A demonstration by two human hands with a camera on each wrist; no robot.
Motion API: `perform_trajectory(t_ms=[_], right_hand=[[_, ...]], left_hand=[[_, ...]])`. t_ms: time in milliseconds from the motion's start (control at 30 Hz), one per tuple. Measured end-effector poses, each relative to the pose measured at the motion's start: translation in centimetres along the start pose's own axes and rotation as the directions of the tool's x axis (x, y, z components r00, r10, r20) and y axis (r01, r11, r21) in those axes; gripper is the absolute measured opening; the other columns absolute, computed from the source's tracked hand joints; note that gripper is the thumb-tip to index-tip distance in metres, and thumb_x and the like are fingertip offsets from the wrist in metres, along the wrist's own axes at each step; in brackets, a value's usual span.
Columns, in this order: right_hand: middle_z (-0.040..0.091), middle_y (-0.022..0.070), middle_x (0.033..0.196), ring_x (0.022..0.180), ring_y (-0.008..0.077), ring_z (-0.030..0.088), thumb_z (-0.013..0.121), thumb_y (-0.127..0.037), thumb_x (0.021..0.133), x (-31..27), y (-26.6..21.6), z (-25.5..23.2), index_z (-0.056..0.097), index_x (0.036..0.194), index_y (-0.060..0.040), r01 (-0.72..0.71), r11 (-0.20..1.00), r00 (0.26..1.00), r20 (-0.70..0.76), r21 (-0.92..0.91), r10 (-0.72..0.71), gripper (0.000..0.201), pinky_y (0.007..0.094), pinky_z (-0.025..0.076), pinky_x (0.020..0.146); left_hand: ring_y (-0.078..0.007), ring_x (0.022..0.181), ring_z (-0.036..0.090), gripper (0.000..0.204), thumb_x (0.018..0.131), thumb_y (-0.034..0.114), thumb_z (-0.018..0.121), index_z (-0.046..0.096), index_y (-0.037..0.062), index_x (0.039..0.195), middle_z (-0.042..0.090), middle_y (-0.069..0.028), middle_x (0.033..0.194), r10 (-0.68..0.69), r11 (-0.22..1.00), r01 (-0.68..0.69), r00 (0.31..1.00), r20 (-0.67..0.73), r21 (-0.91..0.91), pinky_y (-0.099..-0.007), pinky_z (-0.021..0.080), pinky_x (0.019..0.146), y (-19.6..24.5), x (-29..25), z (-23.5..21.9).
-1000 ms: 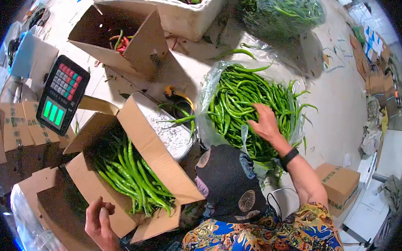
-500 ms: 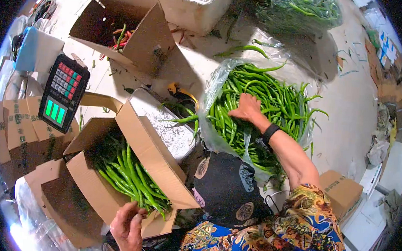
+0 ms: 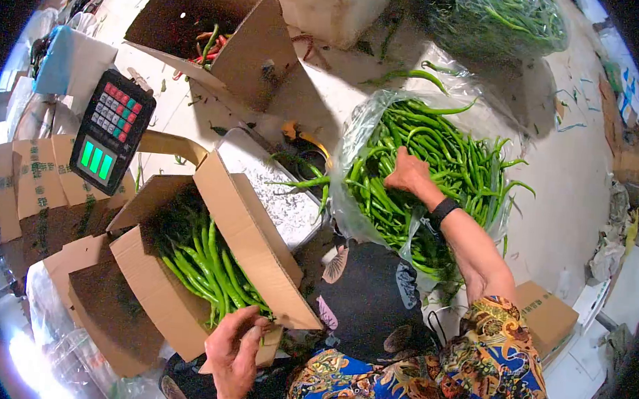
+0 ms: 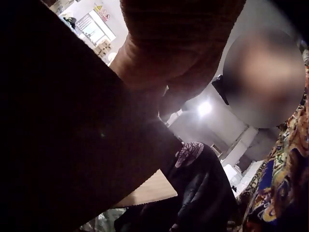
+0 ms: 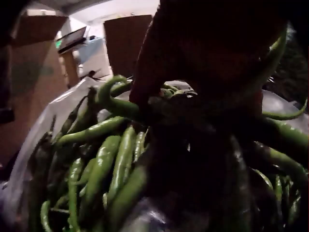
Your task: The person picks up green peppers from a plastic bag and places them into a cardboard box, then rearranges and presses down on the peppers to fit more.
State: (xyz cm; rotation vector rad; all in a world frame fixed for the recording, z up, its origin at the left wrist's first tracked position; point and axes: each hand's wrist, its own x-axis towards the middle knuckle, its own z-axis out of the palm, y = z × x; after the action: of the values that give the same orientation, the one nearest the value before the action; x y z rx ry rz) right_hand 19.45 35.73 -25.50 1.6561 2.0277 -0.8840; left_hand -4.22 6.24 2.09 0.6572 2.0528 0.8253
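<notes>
Long green chili peppers (image 3: pixel 440 148) fill a clear plastic bag (image 3: pixel 353 154) on the floor. My right hand (image 3: pixel 412 177) reaches into them, its fingers bent down around some peppers, with the fingertips hidden. In the right wrist view this hand (image 5: pixel 203 63) is a dark shape over the peppers, and a curved one (image 5: pixel 113 99) lies against it. More green peppers (image 3: pixel 216 270) lie lengthwise in an open cardboard box (image 3: pixel 157 285). My left hand (image 3: pixel 233 351), fingers loosely bent, is at the box's near end by the pepper tips; nothing shows held in it.
A scale display (image 3: pixel 111 132) stands behind the box, its speckled white platform (image 3: pixel 272 189) beside it. Farther back are a carton with red peppers (image 3: pixel 227 40), a white foam crate (image 3: pixel 331 14) and another bag of greens (image 3: pixel 491 23). A small closed carton (image 3: pixel 543 315) is at right.
My right hand has moved left in the bag and bent down into the peppers. My left hand has shifted right, from the box's left side to its near end.
</notes>
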Motion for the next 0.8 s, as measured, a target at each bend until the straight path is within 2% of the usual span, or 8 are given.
perform_trajectory(t_ms=[167, 267, 367, 500, 600, 700, 733, 800], right_hand=[[0.066, 0.0259, 0.096, 0.088, 0.0406, 0.065, 0.070, -0.027, 0.062, -2.3, 1.2, -2.6, 0.046, 0.115, 0.0022, -0.022, 0.997, 0.999, -0.046, -0.069, 0.019, 0.065, 0.0488, 0.052, 0.078], [0.065, 0.0267, 0.096, 0.089, 0.0432, 0.064, 0.077, -0.030, 0.058, -4.9, 4.8, -6.1, 0.043, 0.119, 0.0044, -0.016, 1.000, 1.000, -0.007, 0.013, 0.017, 0.078, 0.0481, 0.053, 0.078], [0.065, 0.0269, 0.099, 0.094, 0.0416, 0.063, 0.077, -0.031, 0.060, -7.4, 9.9, -5.9, 0.037, 0.130, 0.0086, 0.205, 0.963, 0.919, -0.373, 0.176, -0.128, 0.089, 0.0444, 0.051, 0.081], [0.065, 0.0257, 0.099, 0.093, 0.0409, 0.063, 0.077, -0.028, 0.063, -13.9, 8.7, -8.0, 0.038, 0.128, 0.0085, 0.339, 0.894, 0.856, -0.491, 0.293, -0.163, 0.084, 0.0433, 0.050, 0.082], [0.064, 0.0198, 0.098, 0.088, 0.0317, 0.063, 0.078, -0.019, 0.066, -18.4, 7.2, -9.2, 0.042, 0.125, 0.0027, 0.250, 0.873, 0.827, -0.562, 0.418, 0.032, 0.072, 0.0392, 0.049, 0.083], [0.062, 0.0151, 0.101, 0.090, 0.0255, 0.060, 0.076, -0.012, 0.067, -20.9, 6.4, -10.8, 0.044, 0.124, 0.0020, 0.486, 0.761, 0.749, -0.654, 0.429, -0.110, 0.067, 0.0353, 0.048, 0.085], [0.060, 0.0121, 0.105, 0.093, 0.0229, 0.058, 0.073, -0.008, 0.067, -22.5, 5.4, -12.1, 0.045, 0.124, 0.0011, 0.411, 0.756, 0.815, -0.577, 0.509, -0.054, 0.065, 0.0336, 0.046, 0.087], [0.061, 0.0144, 0.103, 0.092, 0.0250, 0.059, 0.074, -0.009, 0.065, -24.3, 4.4, -13.3, 0.045, 0.123, 0.0016, 0.445, 0.763, 0.783, -0.617, 0.468, -0.078, 0.066, 0.0344, 0.047, 0.087]], left_hand=[[-0.0202, 0.083, 0.067, 0.022, 0.083, 0.001, 0.055, 0.063, -0.0058, 0.103, 0.068, -0.0134, 0.087, 0.143, 0.975, -0.156, 0.986, 0.088, 0.160, -0.0316, 0.052, 0.077, 0.9, -1.0, -0.6], [-0.0201, 0.085, 0.067, 0.023, 0.083, 0.000, 0.055, 0.062, -0.0057, 0.104, 0.067, -0.0136, 0.089, 0.051, 0.998, -0.052, 0.998, 0.024, 0.039, -0.0307, 0.053, 0.079, 0.6, -2.1, -0.6], [-0.0204, 0.086, 0.068, 0.025, 0.083, 0.000, 0.056, 0.061, -0.0055, 0.106, 0.067, -0.0141, 0.094, 0.011, 0.995, -0.009, 1.000, 0.014, -0.095, -0.0302, 0.052, 0.080, 0.0, -2.7, -0.2], [-0.0194, 0.087, 0.067, 0.026, 0.084, -0.005, 0.058, 0.062, -0.0062, 0.109, 0.067, -0.0132, 0.094, 0.095, 0.992, -0.087, 0.991, 0.099, -0.087, -0.0290, 0.052, 0.079, 1.0, -3.4, 0.4], [-0.0201, 0.086, 0.067, 0.026, 0.084, -0.004, 0.058, 0.062, -0.0049, 0.110, 0.068, -0.0134, 0.093, 0.203, 0.979, -0.196, 0.968, 0.150, -0.060, -0.0295, 0.052, 0.079, 1.8, -3.9, 0.8], [-0.0208, 0.085, 0.067, 0.027, 0.083, -0.004, 0.059, 0.063, -0.0031, 0.110, 0.068, -0.0135, 0.093, 0.282, 0.959, -0.270, 0.939, 0.198, -0.084, -0.0301, 0.051, 0.079, 1.8, -4.8, 1.2], [-0.0210, 0.085, 0.067, 0.028, 0.083, -0.003, 0.059, 0.063, -0.0022, 0.111, 0.068, -0.0135, 0.093, 0.313, 0.948, -0.292, 0.924, 0.220, -0.124, -0.0303, 0.051, 0.079, 1.9, -5.0, 1.4], [-0.0214, 0.087, 0.066, 0.029, 0.082, -0.002, 0.061, 0.063, -0.0013, 0.111, 0.068, -0.0133, 0.095, 0.401, 0.916, -0.378, 0.880, 0.253, -0.136, -0.0306, 0.051, 0.079, 3.3, -5.2, 2.1]])
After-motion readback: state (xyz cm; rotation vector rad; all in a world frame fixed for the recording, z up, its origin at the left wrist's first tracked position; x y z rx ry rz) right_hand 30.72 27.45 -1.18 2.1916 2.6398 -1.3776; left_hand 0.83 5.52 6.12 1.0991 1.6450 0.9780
